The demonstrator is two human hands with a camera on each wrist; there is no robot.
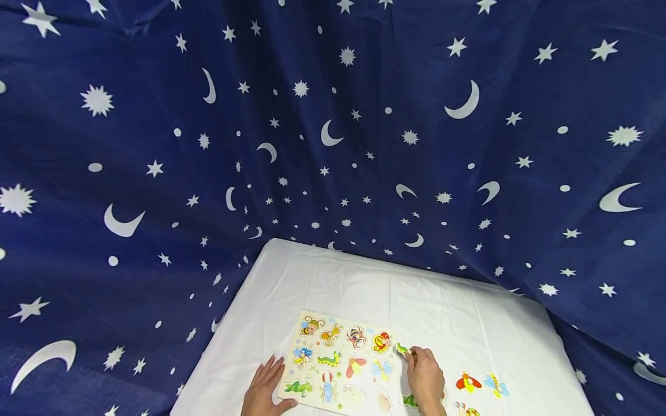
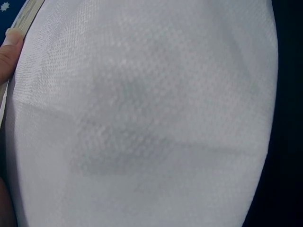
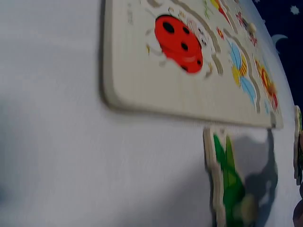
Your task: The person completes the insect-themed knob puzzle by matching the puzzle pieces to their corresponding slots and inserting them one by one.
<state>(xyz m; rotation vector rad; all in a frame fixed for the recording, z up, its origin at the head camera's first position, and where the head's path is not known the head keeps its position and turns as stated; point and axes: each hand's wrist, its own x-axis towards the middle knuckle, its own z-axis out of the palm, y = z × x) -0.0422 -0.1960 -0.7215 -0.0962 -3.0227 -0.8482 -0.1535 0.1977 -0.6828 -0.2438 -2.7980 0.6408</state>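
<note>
A wooden insect puzzle board lies flat on the white table. My left hand rests at the board's left edge with its fingers spread and straight, the thumb along the near corner. In the left wrist view only the thumb shows at the board's side. Just beyond the board's right edge, my right hand pinches a green caterpillar puzzle piece between thumb and fingertips. Beneath that hand lies a green grasshopper piece with a knob, close beside the board.
On the cloth to the right lie a red-winged beetle piece, a blue-winged insect piece and a ladybug piece. Inside the board, a spider piece sits in the top row. A dark blue curtain with stars and moons surrounds the table.
</note>
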